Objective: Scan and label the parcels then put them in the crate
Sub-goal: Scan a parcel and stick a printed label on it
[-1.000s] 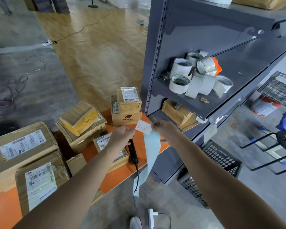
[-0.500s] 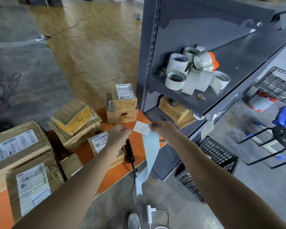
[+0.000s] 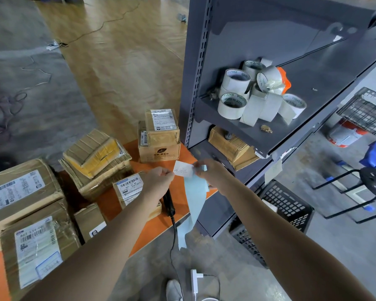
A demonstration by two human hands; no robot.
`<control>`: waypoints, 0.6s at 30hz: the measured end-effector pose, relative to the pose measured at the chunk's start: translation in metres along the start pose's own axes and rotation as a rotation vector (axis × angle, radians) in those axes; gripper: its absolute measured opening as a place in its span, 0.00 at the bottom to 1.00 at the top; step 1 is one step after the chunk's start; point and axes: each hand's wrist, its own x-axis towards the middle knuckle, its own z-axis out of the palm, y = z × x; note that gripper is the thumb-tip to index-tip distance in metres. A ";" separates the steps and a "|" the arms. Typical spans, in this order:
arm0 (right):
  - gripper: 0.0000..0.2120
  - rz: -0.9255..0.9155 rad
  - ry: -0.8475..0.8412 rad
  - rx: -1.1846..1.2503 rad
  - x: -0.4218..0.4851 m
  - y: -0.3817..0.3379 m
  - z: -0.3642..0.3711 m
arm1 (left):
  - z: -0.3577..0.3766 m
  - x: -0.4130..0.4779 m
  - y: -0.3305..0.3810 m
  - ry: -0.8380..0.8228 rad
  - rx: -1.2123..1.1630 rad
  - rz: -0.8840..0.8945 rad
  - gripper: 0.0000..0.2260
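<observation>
over the table's (image 3: 154,231) right edge, left hand (image 3: 159,181) pinches the label (image 3: 183,169), right hand (image 3: 211,173) pinches the backing (image 3: 194,196); little changed, peel unfinished, sticking comes next.

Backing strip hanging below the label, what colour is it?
Pale blue backing strip, seen in head view.

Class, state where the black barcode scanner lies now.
In the head view, the black barcode scanner lies on the orange table near its edge, under the left hand, beside a small labelled parcel.
</observation>
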 end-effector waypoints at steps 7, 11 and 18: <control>0.30 -0.099 -0.059 -0.186 0.018 0.022 0.022 | 0.010 0.007 -0.003 0.072 -0.060 -0.102 0.05; 0.36 -0.096 -0.014 -0.271 0.033 0.033 0.025 | 0.003 0.009 -0.012 0.093 -0.147 -0.160 0.05; 0.27 -0.134 0.073 -0.469 0.056 0.046 0.049 | 0.004 0.008 -0.025 0.102 -0.356 -0.292 0.03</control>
